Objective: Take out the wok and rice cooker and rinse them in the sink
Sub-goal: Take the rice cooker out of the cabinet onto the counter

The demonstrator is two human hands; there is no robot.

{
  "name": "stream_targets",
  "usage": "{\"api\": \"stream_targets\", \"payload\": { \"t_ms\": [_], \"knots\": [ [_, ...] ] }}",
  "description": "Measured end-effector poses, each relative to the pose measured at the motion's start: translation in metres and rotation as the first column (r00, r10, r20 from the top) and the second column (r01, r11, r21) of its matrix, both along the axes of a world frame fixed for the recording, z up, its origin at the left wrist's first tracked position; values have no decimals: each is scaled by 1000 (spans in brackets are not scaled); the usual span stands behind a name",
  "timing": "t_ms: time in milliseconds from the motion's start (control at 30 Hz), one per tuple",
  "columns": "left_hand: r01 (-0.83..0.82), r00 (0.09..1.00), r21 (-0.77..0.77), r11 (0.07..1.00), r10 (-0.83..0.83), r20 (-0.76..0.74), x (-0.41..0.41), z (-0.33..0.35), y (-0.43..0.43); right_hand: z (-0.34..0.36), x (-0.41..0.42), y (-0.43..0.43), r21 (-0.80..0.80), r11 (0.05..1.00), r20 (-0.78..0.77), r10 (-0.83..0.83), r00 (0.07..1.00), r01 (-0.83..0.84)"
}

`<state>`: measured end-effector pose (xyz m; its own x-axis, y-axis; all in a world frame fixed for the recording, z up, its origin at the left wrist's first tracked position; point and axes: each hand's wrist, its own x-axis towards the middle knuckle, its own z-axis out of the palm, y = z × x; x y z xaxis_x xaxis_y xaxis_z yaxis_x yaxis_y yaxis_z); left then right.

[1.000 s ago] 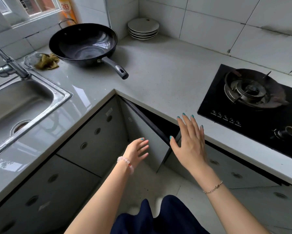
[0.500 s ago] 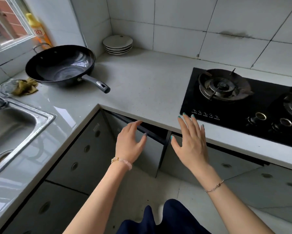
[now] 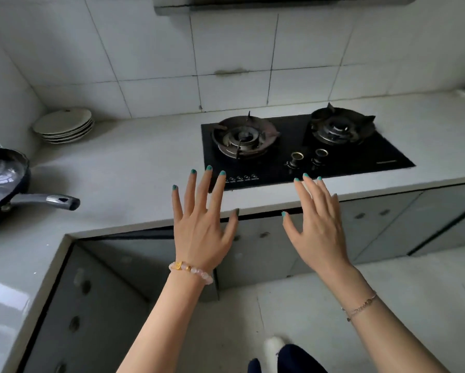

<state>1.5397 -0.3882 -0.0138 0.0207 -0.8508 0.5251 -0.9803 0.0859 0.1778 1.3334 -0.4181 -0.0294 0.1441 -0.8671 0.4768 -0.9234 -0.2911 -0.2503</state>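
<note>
KITCHEN CORNER: We are standing at the angle of the desk [image 3: 134, 168], both hands raised in front of us and holding nothing. The wok [image 3: 2, 181] is already sitting out on the desk at nine o'clock, cut by the frame edge, with its handle [image 3: 45, 201] pointing toward three o'clock. The rice cooker is not showing anywhere, and neither is the sink.

By our reading, we are now hunting for the cooker, most likely behind the cupboard fronts [image 3: 374, 227] running under the desk. To do this well, we are wanting to bend low and draw one door fully open with a single hand. The cooker should then be coming out with both hands under its body, not by lid or cord, clear of the gas hob [image 3: 288, 133] at one o'clock and the stacked plates [image 3: 63, 124] at ten o'clock.

The left hand [image 3: 199, 232] is hovering palm down, its fingers straight and fanned wide, the tips reaching over the desk edge just short of the hob. The right hand [image 3: 317, 232] is hanging beside it toward three o'clock, apart from it, with its fingers straight, held closer together and aimed at twelve o'clock, and its thumb angled toward the left hand
</note>
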Motion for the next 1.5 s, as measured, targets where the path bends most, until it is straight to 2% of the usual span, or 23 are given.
{"api": "stream_targets", "payload": {
  "t_ms": [267, 433, 867, 1200, 1500],
  "knots": [
    [185, 983, -28, 982, -185, 16, -78, 21, -24, 16, -90, 9, -28, 973, 34, -227, 973, 228],
    [275, 959, -23, 961, -272, 81, -142, 26, -45, 22, -148, 11, -62, 946, 48, -314, 948, 317],
    [504, 862, -45, 863, -499, 94, -388, 33, -96, 32, -368, 10, -65, 838, 37, -540, 841, 541],
    [706, 703, -40, 707, -692, 165, -535, 35, -126, 20, -504, 43, -39, 647, 130, -752, 646, 762],
    [814, 581, -91, 573, -802, 141, -662, 18, -179, 12, -609, 29, -16, 494, 108, -864, 492, 870]
  ]
}}
